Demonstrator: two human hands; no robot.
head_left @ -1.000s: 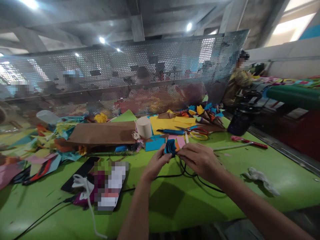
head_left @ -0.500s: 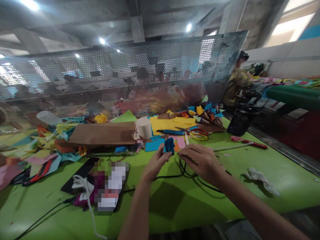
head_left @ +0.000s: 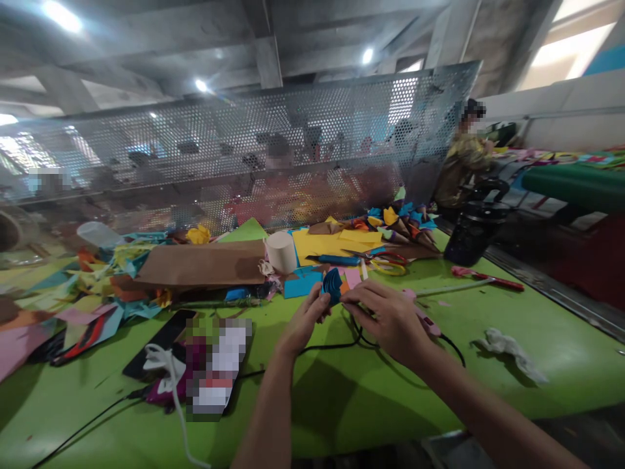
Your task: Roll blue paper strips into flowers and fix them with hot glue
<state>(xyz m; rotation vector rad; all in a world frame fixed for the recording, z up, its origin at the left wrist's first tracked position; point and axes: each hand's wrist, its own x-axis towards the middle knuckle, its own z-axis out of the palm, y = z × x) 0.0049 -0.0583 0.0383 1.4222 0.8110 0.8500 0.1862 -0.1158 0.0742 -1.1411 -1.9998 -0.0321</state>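
My left hand (head_left: 305, 319) pinches a curled blue paper piece (head_left: 332, 286) with wavy, layered edges, holding it upright above the table. Close by on its right, my right hand (head_left: 388, 316) has thumb and fingers pressed together at the paper's edge. Whether anything small sits between those fingertips is hidden. Behind the right hand lies a pink tool (head_left: 426, 320) with a black cord, partly covered by the hand. Flat blue paper (head_left: 303, 284) and pink paper (head_left: 352, 277) lie just beyond the hands.
Beyond are a blue cutter (head_left: 336, 259), scissors (head_left: 390, 264), a white roll (head_left: 280, 253) and brown paper (head_left: 205, 262). A phone (head_left: 222, 368) and power bank (head_left: 168, 384) lie left. A black tumbler (head_left: 473, 231) and crumpled white tissue (head_left: 510, 352) are right. A perforated metal screen (head_left: 293, 150) stands behind.
The blue paper has turned slightly in my left hand, and its fingers have shifted. My right fingertips have come a little closer to it. More of the pink tool shows.
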